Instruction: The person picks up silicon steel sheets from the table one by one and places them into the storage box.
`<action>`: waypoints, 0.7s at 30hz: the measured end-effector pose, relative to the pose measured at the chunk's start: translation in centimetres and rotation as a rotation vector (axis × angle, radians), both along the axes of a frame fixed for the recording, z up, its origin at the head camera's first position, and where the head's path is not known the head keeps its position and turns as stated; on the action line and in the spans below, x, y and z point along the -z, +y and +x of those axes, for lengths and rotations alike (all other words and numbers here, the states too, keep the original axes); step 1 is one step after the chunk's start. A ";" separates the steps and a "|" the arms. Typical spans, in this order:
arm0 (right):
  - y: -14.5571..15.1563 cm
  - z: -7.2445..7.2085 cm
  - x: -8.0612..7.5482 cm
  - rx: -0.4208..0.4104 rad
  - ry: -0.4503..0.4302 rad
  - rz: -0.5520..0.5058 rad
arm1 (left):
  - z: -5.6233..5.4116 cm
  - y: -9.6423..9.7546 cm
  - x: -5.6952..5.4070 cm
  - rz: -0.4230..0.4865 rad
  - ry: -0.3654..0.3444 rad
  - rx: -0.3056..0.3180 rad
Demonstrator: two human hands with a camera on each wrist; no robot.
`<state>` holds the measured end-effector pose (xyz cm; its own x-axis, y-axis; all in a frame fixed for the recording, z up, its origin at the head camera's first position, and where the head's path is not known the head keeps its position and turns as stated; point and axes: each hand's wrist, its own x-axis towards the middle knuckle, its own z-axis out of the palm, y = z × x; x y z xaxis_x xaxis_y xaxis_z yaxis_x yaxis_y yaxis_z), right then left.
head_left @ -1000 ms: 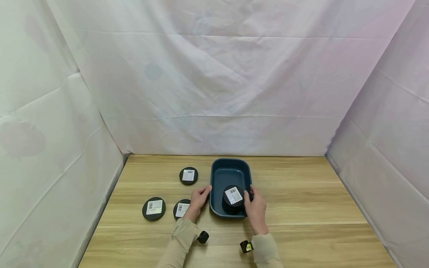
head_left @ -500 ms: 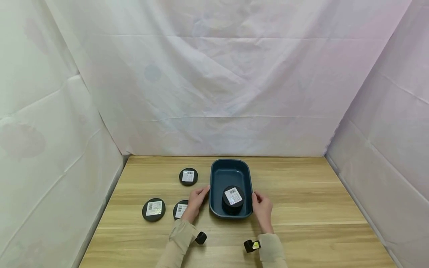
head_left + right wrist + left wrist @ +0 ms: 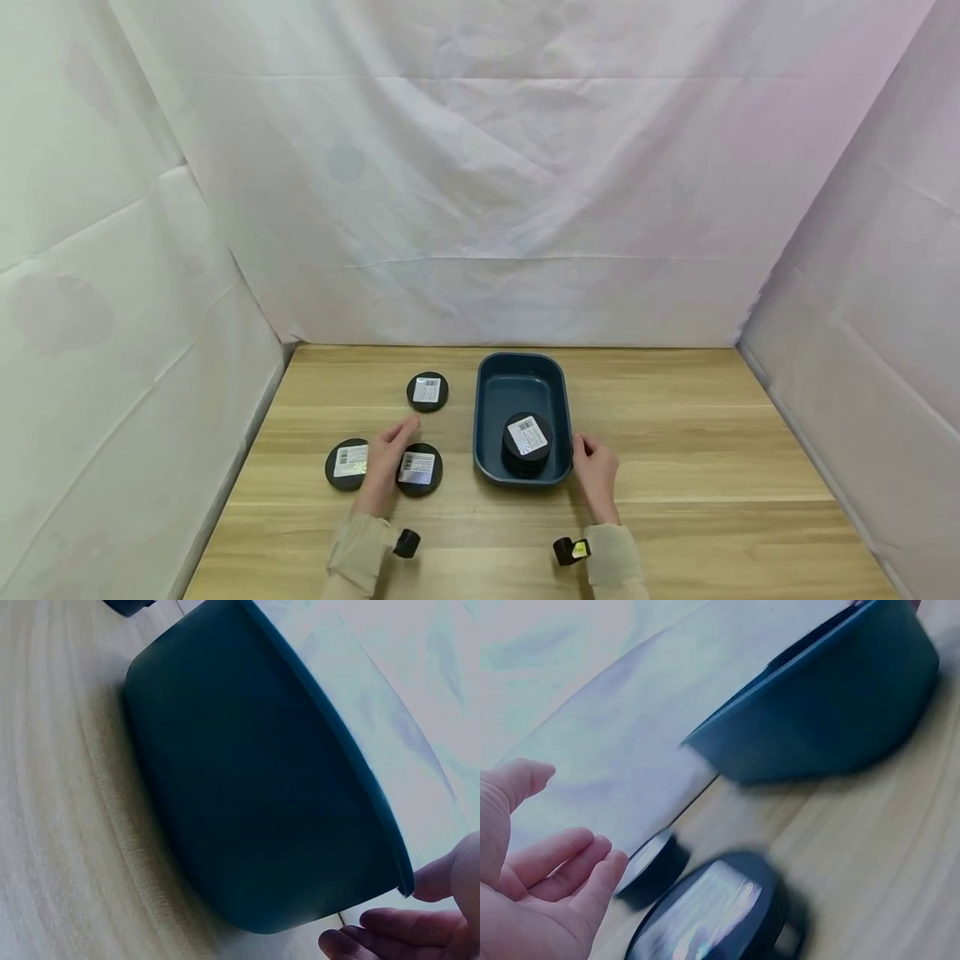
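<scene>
Left of the blue tray (image 3: pixel 517 392), the left hand (image 3: pixel 385 460) hangs with its thumb spread from its fingers, close to the near disc (image 3: pixel 420 471) and the outer disc (image 3: pixel 347 467), with the far disc (image 3: pixel 427 392) beyond. The right hand (image 3: pixel 597 473) is at the tray's right side, thumb by the rim, fingers loosely bent below; whether they touch it I cannot tell. A labelled black stack (image 3: pixel 527 446) sits inside the tray's near end.

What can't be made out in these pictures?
Head view: print on labels, too small.
Head view: part of the tray, under the disc stack.
Head view: leftmost disc's right edge, behind the left hand.
Left wrist view: nearest disc, blurred, cut off by bottom edge.
Right wrist view: the tray's inside, hidden by its wall.
</scene>
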<state>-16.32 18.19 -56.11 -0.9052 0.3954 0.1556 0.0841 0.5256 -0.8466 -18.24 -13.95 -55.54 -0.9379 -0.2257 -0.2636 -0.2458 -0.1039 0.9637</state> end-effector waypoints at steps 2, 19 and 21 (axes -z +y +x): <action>0.1 0.1 0.2 -0.005 -0.005 -0.006 | 0.7 -1.4 -0.1 -0.022 -0.006 -0.036; 0.5 0.9 0.0 0.002 -0.017 -0.017 | 5.1 -6.8 1.1 -0.372 0.156 -0.254; 0.5 1.0 0.0 0.002 -0.024 -0.031 | 5.2 -7.0 1.5 -0.553 0.151 -0.226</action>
